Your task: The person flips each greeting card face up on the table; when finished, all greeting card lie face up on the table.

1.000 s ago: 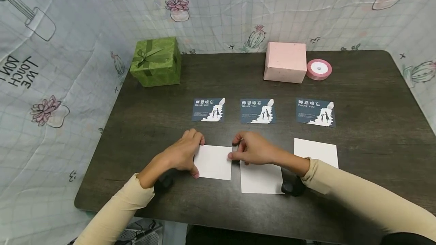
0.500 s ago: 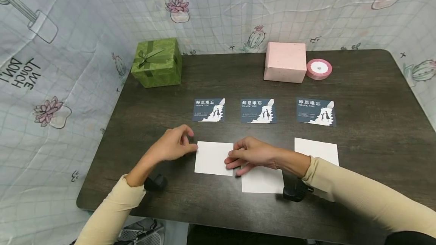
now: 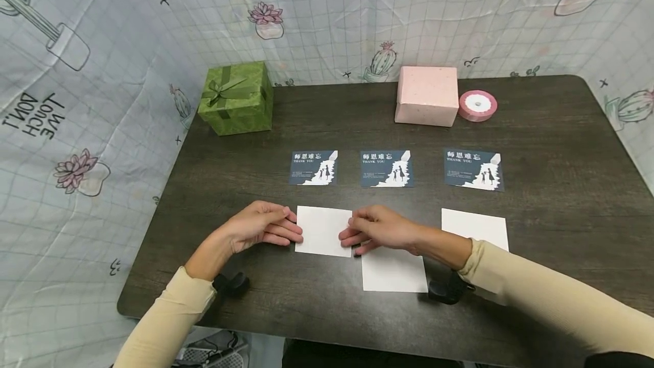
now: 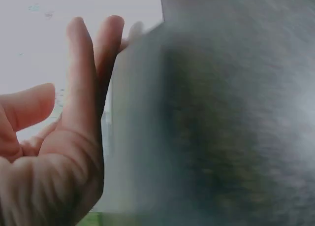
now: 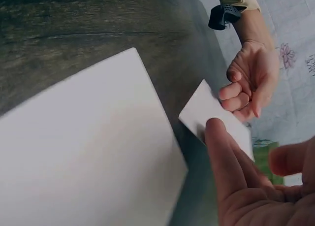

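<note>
A small white card (image 3: pixel 324 231) lies on the dark table between the two hands in the head view. At its left edge is my left hand (image 3: pixel 263 226), fingers extended towards the card; in the left wrist view its thumb stands apart from the fingers (image 4: pixel 78 83). My right hand (image 3: pixel 380 230) has its fingertips at the card's right edge. The right wrist view shows these fingers (image 5: pixel 224 157) straight against the card's edge, thumb away from them. A larger white sheet (image 3: pixel 394 271) lies partly beneath the right hand and forearm.
Another white sheet (image 3: pixel 474 227) lies to the right, partly behind the right sleeve. Three blue thank-you cards, the left (image 3: pixel 313 167), middle (image 3: pixel 386 168) and right (image 3: pixel 473 170), form a row. Behind stand a green gift box (image 3: pixel 237 98), a pink box (image 3: pixel 427 95) and a ribbon roll (image 3: pixel 478 105).
The left hand has let go of the card's left corners, drawn back, then come to its left edge with fingers extended. The white card has shifted slightly away from the person and right.
</note>
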A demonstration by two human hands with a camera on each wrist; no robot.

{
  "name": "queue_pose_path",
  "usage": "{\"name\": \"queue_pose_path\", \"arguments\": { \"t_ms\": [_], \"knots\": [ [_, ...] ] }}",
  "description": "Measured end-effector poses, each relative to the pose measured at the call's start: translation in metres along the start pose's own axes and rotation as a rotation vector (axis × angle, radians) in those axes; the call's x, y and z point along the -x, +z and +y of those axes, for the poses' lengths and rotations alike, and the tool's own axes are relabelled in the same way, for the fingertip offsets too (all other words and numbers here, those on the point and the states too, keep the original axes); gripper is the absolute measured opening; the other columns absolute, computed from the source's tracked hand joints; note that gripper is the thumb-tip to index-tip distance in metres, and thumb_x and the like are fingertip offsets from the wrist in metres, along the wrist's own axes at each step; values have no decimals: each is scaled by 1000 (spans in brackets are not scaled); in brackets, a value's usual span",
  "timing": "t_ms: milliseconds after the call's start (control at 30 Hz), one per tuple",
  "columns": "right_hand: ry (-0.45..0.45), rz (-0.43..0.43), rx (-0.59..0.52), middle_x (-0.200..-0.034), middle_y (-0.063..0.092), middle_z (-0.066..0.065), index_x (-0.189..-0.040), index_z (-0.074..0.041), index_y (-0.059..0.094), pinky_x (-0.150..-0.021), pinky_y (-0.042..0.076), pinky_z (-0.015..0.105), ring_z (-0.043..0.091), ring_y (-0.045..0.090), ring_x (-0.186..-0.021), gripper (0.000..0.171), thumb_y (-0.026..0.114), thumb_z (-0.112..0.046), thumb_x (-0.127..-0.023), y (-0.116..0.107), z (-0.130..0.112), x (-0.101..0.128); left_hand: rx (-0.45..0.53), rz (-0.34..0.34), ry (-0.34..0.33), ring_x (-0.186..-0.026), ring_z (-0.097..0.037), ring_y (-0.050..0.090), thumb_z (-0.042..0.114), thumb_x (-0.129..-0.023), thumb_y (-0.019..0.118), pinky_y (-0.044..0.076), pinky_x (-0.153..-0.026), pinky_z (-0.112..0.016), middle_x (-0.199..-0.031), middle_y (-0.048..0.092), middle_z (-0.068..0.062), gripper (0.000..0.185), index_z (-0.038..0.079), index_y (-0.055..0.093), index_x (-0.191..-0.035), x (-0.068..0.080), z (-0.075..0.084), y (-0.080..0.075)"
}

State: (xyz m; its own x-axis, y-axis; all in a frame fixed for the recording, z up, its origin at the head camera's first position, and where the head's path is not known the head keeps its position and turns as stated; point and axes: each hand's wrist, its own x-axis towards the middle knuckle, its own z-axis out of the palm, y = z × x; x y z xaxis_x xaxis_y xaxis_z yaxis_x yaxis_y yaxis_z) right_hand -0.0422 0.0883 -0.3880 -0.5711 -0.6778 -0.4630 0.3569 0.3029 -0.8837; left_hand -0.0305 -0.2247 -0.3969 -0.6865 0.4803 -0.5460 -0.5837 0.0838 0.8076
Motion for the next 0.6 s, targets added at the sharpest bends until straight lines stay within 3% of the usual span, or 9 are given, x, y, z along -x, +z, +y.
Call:
{"name": "queue_pose_path", "arguments": {
  "t_ms": [133,267,433,600],
  "knots": [
    [-141,52,45,-121,67,26,-124,10,57,-85,58,41,35,68,-110,48,39,-31,-108,2,-10,6,14,69,106,-97,-29,73,24,-106,50,56,-86,-44,-106,73,-22,38,-11,58,-117,10,11,5],
    [-264,100,161,-106,72,23,-118,6,65,-79,59,42,35,72,-97,49,46,-37,-106,8,-17,9,-123,144,200,-91,-30,74,22,-98,64,57,-82,-45,-98,75,-20,34,-10,64,-111,21,21,11],
    [-338,128,413,-83,75,2,-107,-6,72,-68,58,31,22,75,-76,24,62,-27,-99,16,-10,6,-298,154,198,-82,-31,75,10,-91,71,58,-77,-50,-90,76,-15,24,-7,68,-107,28,22,10],
    [-407,129,639,-70,71,-7,-121,-2,67,-60,52,20,6,69,-60,33,69,-22,-94,24,0,-5,-454,124,183,-74,-37,72,3,-91,68,59,-70,-50,-81,74,-15,20,-6,66,-109,23,11,10]
  ]
}}
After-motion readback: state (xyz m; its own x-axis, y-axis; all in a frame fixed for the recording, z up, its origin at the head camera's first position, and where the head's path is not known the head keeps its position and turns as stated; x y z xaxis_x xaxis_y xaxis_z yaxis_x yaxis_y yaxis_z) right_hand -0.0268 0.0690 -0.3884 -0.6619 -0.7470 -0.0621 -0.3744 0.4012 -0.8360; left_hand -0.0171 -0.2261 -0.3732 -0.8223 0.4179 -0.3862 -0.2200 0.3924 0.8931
